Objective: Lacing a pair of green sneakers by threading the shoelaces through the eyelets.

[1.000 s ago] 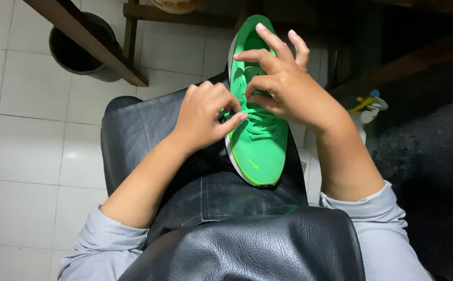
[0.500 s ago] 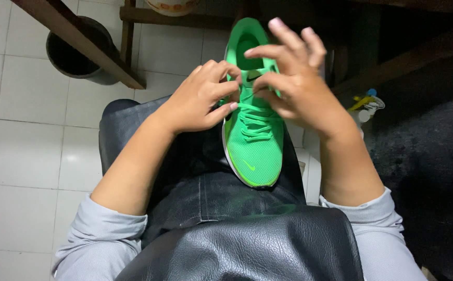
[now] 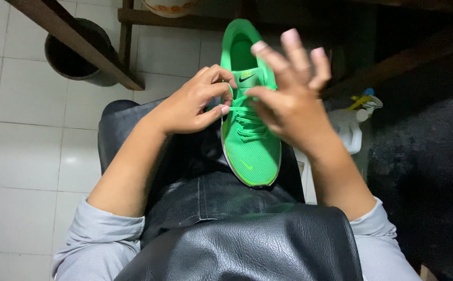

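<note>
White tiled floor [image 3: 23, 156] below. Green sneaker [image 3: 250, 145] rests toe-inward on the lap, steadied for lacing. Left hand [image 3: 192, 101] and right hand [image 3: 286, 101] each pinch green laces [image 3: 247, 122] near the tongue.

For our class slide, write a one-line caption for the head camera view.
Left hand and right hand work the laces of a green shoe resting on the lap.
</note>
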